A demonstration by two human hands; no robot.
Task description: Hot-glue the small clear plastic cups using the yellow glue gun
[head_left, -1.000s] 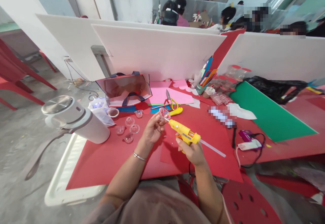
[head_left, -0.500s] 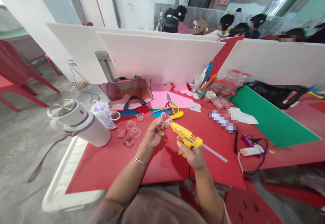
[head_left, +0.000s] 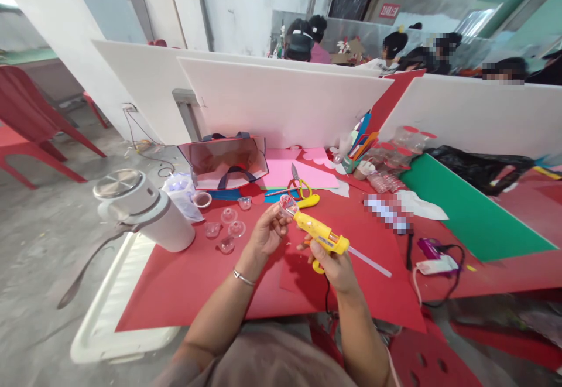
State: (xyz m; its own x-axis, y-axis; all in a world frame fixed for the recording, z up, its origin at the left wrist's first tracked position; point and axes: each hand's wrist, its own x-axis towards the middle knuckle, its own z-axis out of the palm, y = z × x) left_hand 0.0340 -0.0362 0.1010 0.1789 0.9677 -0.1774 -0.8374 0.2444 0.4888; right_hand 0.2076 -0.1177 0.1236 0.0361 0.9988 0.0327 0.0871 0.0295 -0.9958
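Observation:
Pinched in my left hand [head_left: 268,230] is a small clear plastic cup [head_left: 288,204] with red bits in it, its opening turned toward my right side. My right hand [head_left: 334,265] is wrapped round a yellow hot glue gun [head_left: 322,233], and a clear glue stick [head_left: 369,262] pokes out of its back end. The gun's metal nozzle reaches the cup's mouth; whether it touches the inside I cannot tell. Several similar clear cups [head_left: 229,216] lie on the red sheet to the left of my left hand. Beyond the cup are scissors [head_left: 302,187] and a yellow-handled tool [head_left: 308,201].
A large white flask [head_left: 169,223] stands at the left edge beside a plastic bag [head_left: 182,197]. A clear tote bag [head_left: 228,164] and pink sheets [head_left: 292,167] lie at the back, before a white partition [head_left: 281,97]. A power strip [head_left: 437,265], cables and a green board [head_left: 474,217] are on the right.
The glue gun and cup stay nearly in place against each other. My right hand's fingers have loosened and stretched forward off the trigger area. The whole view has shifted slightly.

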